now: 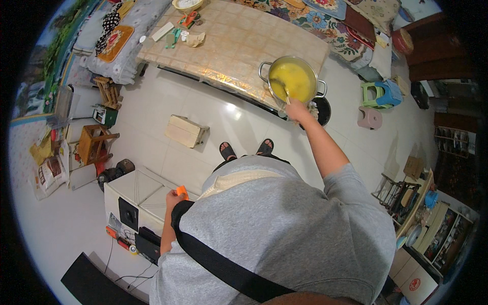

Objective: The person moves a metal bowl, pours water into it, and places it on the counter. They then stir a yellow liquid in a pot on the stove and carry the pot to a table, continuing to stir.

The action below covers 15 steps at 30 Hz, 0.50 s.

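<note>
A two-handled stainless steel pot (321, 88) stands at the table's near right corner, holding yellow liquid (299, 78). My right hand (297, 110) grips the handle of a ladle or large spoon (286, 90) whose bowl dips into the liquid. Off to the left, above a white cabinet, my left hand (174, 199) holds a small orange object (183, 192), too small to identify. Below the pot, partly hidden by the table corner and my right hand, is a round black container (325, 110) with pale scraps at its edge.
The long table (228, 42) bears a peeler-like green tool (172, 38), an orange tool (188, 20), crumpled paper (195, 39) and a yellow bowl (187, 4). A wooden stool (186, 130) stands left of my feet. Plastic stools (370, 117) are at right, a white cabinet (133, 187) at left.
</note>
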Available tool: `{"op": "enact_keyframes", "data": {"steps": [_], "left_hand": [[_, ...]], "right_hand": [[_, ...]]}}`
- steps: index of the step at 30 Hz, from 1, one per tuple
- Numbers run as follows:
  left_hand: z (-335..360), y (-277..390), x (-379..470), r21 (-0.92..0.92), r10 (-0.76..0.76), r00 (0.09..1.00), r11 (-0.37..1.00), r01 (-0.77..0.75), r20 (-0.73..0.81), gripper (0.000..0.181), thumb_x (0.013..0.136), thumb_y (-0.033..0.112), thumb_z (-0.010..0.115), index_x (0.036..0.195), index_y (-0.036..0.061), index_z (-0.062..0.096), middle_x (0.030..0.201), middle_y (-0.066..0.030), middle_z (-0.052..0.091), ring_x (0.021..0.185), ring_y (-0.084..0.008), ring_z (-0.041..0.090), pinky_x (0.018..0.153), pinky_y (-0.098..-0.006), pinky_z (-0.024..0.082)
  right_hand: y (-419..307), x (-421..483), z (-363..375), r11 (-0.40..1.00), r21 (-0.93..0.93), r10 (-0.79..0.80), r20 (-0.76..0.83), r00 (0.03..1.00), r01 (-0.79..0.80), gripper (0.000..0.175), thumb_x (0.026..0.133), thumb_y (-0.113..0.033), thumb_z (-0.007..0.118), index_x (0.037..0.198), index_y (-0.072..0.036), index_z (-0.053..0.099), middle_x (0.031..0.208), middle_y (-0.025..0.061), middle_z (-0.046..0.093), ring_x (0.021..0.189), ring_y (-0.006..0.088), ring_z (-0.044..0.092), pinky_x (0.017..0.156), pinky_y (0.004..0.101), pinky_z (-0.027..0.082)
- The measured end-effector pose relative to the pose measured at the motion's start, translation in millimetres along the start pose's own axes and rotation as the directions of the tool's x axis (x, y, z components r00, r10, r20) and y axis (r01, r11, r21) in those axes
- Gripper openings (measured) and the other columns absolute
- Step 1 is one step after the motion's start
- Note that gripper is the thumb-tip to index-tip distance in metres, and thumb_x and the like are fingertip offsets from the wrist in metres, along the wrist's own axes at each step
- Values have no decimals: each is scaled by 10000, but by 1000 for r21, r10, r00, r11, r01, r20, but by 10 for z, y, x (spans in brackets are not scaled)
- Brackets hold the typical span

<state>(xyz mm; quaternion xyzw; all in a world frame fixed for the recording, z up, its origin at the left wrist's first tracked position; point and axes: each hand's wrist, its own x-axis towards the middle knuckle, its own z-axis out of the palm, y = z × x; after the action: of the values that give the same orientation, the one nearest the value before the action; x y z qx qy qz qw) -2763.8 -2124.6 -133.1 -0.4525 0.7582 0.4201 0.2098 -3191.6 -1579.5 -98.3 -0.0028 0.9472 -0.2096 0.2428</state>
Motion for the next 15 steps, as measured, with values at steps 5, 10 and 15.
{"op": "enact_keyframes", "data": {"steps": [5,10,15], "left_hand": [[11,44,-48,-37,-14,999,999,16,43,211,779,65,772,900,18,607,824,-121,700,722,-191,679,670,-354,551],[64,93,-87,15,-4,1000,1000,4,4,212,777,88,759,895,-18,618,776,-103,676,677,-182,664,627,-334,542],[-17,25,19,151,38,999,988,-38,6,224,767,121,767,876,-17,629,770,-117,688,677,-178,665,628,-334,544]], "right_hand": [[-58,242,84,984,-178,-8,-204,979,-29,366,914,-117,483,1257,-18,562,1093,280,669,979,405,680,837,510,537],[72,115,-234,953,-254,135,-138,981,-167,366,963,-164,451,1301,-49,535,1128,264,666,1014,421,667,876,518,532],[316,-115,-362,932,-180,288,-161,944,-314,325,955,-212,506,1205,-26,598,1141,253,666,1056,416,656,896,506,531]]}}
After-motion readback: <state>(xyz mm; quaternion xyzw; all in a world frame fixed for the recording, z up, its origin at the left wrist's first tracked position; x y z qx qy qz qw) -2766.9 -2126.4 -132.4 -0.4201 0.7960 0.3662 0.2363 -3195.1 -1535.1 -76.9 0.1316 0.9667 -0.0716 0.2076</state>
